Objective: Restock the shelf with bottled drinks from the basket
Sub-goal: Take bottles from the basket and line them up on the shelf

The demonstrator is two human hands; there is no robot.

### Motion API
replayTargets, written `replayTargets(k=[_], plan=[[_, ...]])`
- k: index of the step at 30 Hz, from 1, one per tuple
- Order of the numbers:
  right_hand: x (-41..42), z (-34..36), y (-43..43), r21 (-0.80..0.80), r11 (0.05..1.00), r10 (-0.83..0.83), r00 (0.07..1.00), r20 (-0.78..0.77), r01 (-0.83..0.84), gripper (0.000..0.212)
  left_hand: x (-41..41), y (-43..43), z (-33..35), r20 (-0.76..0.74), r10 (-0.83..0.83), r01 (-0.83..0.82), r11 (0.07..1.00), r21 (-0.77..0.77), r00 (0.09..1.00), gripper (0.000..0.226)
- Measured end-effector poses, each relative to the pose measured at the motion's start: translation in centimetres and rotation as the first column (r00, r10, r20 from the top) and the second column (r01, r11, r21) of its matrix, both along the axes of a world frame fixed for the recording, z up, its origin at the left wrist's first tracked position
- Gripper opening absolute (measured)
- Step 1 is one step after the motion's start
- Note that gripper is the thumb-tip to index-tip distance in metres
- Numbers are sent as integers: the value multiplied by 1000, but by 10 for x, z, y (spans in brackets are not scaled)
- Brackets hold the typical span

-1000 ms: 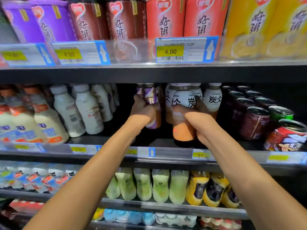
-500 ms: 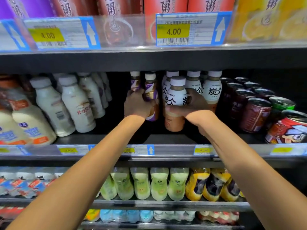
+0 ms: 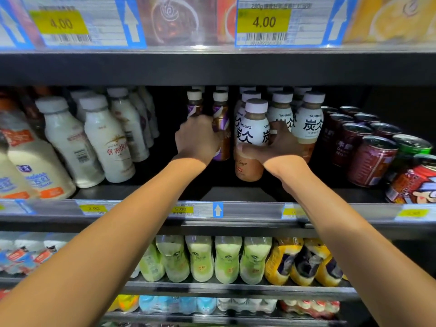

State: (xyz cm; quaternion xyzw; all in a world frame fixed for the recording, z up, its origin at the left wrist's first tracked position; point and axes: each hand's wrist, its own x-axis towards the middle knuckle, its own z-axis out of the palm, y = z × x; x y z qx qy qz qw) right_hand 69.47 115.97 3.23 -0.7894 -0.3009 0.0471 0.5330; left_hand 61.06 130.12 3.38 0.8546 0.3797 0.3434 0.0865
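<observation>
We face the middle shelf (image 3: 236, 210), our arms reaching over its front rail. Our right hand (image 3: 280, 149) is wrapped round a white-labelled milk tea bottle (image 3: 251, 140) at the front of its row, apparently just touching the shelf. Our left hand (image 3: 197, 141) is closed on a purple-labelled bottle (image 3: 221, 128). Release it tilted and the milk tea bottle could topple its neighbours or roll off the front. The basket is out of view.

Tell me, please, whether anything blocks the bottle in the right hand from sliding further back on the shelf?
Yes. The right hand holds the front milk tea bottle, and more white-capped bottles stand directly behind it, filling that row. The shelf in front of it is bare.
</observation>
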Motion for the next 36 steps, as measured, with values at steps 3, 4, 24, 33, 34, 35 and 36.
replayTargets(k=[3, 4, 24, 33, 34, 35, 36], plan=[[-1, 0, 0, 0, 1000, 4, 1000, 5, -4, 73, 3, 4, -2, 4, -8, 8, 1000, -5, 1000, 31], [-2, 1, 0, 0, 1000, 4, 1000, 8, -4, 72, 4, 6, -2, 7, -9, 9, 1000, -9, 1000, 31], [-36, 19, -58, -343, 933, 18, 934, 357, 113, 22, -36, -79, 38, -175, -149, 156, 987, 26, 973, 22], [-78, 25, -211, -570, 659, 9, 752, 659, 491, 32, -46, -185, 21, -30, -740, 688, 609, 396, 672, 24], [-83, 24, -232, -620, 581, -9, 766, 643, 527, 36, -39, -201, 13, -29, -779, 716, 561, 415, 626, 25], [-87, 22, -252, -672, 509, -30, 791, 610, 538, 42, -33, -218, 7, -30, -817, 744, 508, 434, 576, 24], [-89, 18, -273, -711, 455, -55, 814, 578, 536, 46, -26, -236, 1, -34, -853, 771, 453, 448, 521, 23]])
